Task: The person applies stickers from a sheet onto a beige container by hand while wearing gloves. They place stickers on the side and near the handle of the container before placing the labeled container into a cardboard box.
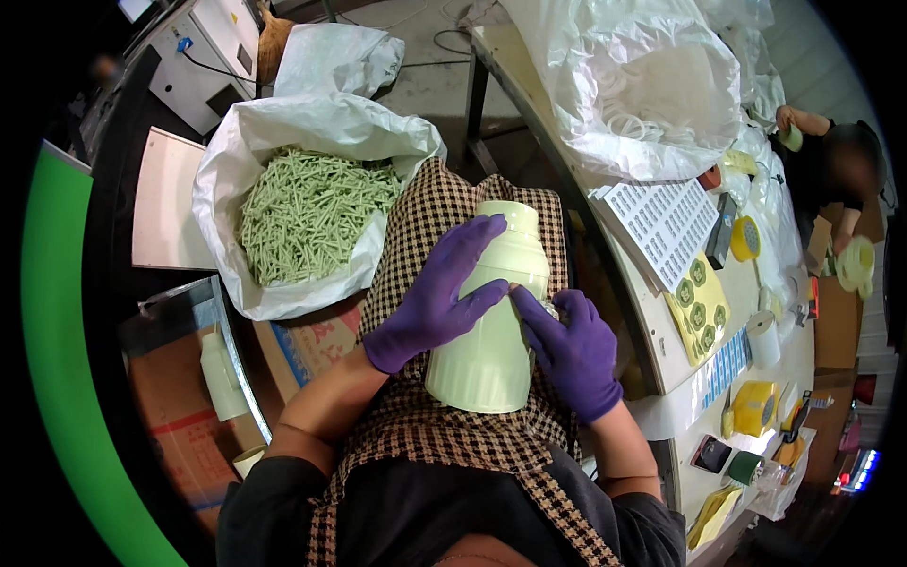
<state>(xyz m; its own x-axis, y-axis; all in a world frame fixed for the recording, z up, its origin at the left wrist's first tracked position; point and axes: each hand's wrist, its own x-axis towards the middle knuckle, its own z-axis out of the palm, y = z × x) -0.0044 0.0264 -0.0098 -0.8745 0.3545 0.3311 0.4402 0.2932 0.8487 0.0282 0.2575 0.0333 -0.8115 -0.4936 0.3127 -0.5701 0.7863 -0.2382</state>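
Observation:
A pale green plastic flask body (pixel 487 364) lies across my lap, its narrower neck (pixel 510 219) pointing away from me. It has a ribbed lower part and a ringed shoulder. My left hand (pixel 436 300), in a purple glove, holds it from the left, fingers stretched over the shoulder and thumb across its upper side. Against its right side, my gloved right hand (pixel 573 354) is closed, with the index finger pressed on the surface. Something small and greyish shows by the right fingers; I cannot make out what it is. A brown checked apron (pixel 406 439) lies under the flask.
A white sack (pixel 416 142) of small pale green strips (pixel 312 217) stands at left. Beside it, a carton (pixel 179 444) contains a pale green part (pixel 221 373). At right, a workbench (pixel 652 331) bears label sheets (pixel 661 222), yellow tape (pixel 746 238) and a white sack (pixel 567 85) of rings. Another person (pixel 841 170) works beyond.

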